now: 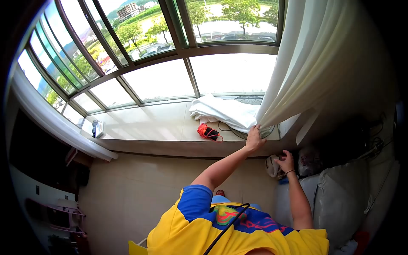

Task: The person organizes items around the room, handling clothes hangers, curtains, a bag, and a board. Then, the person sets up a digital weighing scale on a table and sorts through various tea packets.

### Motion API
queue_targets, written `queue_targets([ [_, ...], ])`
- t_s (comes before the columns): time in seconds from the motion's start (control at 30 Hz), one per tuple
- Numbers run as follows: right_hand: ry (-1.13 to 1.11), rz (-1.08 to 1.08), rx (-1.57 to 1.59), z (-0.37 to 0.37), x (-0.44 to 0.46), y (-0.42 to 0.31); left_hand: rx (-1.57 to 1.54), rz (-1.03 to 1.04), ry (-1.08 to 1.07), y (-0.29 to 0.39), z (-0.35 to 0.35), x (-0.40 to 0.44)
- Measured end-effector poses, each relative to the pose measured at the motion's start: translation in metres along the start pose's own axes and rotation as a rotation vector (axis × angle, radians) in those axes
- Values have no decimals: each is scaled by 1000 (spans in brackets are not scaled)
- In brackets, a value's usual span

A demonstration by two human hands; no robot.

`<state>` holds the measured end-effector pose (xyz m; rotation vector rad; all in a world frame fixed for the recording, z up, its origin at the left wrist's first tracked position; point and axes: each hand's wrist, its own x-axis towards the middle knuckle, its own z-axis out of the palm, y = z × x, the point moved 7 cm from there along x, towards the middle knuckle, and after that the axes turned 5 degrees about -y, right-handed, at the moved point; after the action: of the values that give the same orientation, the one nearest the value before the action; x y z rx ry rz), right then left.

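With its fingers closed on the lower edge of the long white curtain (293, 76), my left hand (255, 139) is at the front of the window sill. My right hand (287, 161) is lower and to the right, its fingers bent and apart, nothing visible in them. Behind it are a white plastic bag (272, 166) and a second bundled bag (309, 161); whether the hand touches them I cannot tell. A folded white cloth (225, 111) lies on the sill, partly over a round wire fan grille (265, 132), just left of the curtain.
On the tiled sill (161, 123) are a red and black corded bundle (208, 132) and a small white device (99, 129) at the left. Grey padded covers (340, 195) stand at the right. Another gathered curtain (51, 119) hangs at the left. Sliding windows (140, 63) run behind.
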<state>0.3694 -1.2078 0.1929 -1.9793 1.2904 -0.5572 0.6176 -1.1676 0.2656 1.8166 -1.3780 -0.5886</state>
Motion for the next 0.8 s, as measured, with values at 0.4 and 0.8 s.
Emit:
queue_targets([
  [0.4,-44,330,7,82,119,55,188,-43,-167,-92,-24,61],
  [0.8,-442,26,209,163,241,25,346,-77,-386,-111,15,145],
])
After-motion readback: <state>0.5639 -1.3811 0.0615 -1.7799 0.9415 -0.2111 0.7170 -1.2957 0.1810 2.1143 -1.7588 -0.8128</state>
